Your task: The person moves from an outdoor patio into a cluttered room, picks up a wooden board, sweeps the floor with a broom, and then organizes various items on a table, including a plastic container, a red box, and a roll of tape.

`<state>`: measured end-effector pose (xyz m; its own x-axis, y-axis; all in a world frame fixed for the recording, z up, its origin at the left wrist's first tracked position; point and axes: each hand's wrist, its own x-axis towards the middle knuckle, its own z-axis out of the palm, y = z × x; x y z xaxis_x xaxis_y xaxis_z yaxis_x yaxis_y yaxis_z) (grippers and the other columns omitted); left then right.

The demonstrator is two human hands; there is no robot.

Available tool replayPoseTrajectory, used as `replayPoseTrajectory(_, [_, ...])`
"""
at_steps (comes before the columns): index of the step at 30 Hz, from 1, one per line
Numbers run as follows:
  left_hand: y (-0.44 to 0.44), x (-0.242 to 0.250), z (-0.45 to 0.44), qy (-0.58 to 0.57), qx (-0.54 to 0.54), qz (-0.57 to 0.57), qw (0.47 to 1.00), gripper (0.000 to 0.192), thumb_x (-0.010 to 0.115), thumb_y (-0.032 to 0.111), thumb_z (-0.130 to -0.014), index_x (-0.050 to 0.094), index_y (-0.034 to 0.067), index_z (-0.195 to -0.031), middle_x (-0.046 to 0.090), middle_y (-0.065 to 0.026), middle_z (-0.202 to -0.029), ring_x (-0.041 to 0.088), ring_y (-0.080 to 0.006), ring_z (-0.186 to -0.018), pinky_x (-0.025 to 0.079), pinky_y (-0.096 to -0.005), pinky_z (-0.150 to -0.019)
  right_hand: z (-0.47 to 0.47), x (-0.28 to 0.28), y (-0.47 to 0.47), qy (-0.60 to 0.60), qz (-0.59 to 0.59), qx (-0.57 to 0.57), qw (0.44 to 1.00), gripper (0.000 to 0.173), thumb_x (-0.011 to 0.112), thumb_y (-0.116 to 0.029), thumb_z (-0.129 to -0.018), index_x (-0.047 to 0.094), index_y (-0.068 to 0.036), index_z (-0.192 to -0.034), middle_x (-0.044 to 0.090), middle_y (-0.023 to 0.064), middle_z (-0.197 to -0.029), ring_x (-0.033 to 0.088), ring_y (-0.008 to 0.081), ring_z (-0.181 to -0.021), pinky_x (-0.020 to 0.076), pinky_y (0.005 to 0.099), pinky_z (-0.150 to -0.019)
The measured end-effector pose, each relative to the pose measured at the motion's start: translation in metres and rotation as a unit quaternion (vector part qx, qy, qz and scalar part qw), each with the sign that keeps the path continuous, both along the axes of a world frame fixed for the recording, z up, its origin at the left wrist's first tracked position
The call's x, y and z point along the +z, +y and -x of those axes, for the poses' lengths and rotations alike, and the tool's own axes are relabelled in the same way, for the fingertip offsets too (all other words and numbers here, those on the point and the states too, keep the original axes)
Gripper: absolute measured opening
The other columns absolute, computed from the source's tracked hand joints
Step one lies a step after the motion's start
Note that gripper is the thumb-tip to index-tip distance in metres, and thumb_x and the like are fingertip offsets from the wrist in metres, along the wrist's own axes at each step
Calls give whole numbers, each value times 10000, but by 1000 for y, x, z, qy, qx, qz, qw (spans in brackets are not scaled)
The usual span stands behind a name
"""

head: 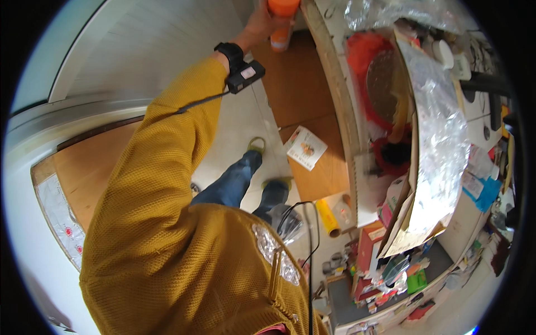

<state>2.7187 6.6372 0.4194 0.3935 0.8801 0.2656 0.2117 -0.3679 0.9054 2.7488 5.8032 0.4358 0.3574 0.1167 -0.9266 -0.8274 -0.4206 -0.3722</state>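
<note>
My left hand [261, 24] reaches up to the top edge of the picture, its fingers wrapped around an orange container [281, 37] that looks like a bottle or can. The container's top is cut off by the edge. A black strap with a small black box [247, 76] and a cable sits on that wrist, below a mustard knit sleeve. Beneath the container lies a brown wooden panel [295, 79], with a white printed booklet or packet [307, 148] on it. My right hand is out of view.
A cluttered counter [335, 83] runs along the right, holding red plastic bags [364, 54] and a foil-covered board [437, 138]. A yellow roll [328, 217] stands near my feet. Left are a pale panel [138, 50] and a wooden surface [96, 167]. A black cable [310, 259] hangs beside me.
</note>
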Motion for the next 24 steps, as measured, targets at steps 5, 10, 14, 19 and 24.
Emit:
replayPoseTrajectory(5, [-12, -25, 12, -57, -46, -18, 997, 878, 755, 217, -691, 190, 45, -1340, 405, -140, -1274, 394, -261, -1180, 354, -379, -967, -13, 5, 34, 42, 174, 9, 984, 505, 551, -198, -806, 357, -29, -1241, 539, 134, -998, 627, 304, -846, 496, 391, -610])
replayPoseTrajectory(10, [-67, -33, 47, 243, -95, 163, 951, 772, 801, 301, -610, 387, 37, -1205, 534, -96, -1159, 526, -240, -1068, 443, -359, -872, -16, 12, 57, 37, 226, 5, 973, 523, 548, -153, -807, 339, -18, -1267, 536, 164, -1025, 631, 310, -842, 503, 381, -576])
replayPoseTrajectory(14, [-216, -45, 47, 417, -265, 37, 869, 1123, 809, 391, -515, 162, 177, -1408, 108, -169, -1450, 94, -341, -1344, 205, -535, -1030, -16, 11, 51, 49, 225, 1, 973, 530, 543, -139, -817, 319, -9, -1279, 535, 168, -1026, 635, 308, -834, 508, 367, -565])
replayPoseTrajectory(19, [-310, -50, 13, 443, -370, -106, 810, 1071, 814, 304, -510, 210, 205, -1389, 124, -210, -1428, 122, -367, -1332, 195, -575, -999, -20, 9, 44, 38, 213, 15, 976, 531, 541, -131, -825, 307, -12, -1287, 539, 165, -1017, 635, 319, -832, 511, 356, -543])
replayPoseTrajectory(24, [-312, -68, -5, 387, -309, -161, 854, 943, 797, 215, -533, 315, 188, -1343, 305, -212, -1319, 245, -382, -1270, 268, -509, -969, -20, 12, 32, 38, 213, 12, 976, 525, 549, -148, -821, 311, -16, -1270, 531, 155, -1007, 632, 323, -838, 504, 373, -560])
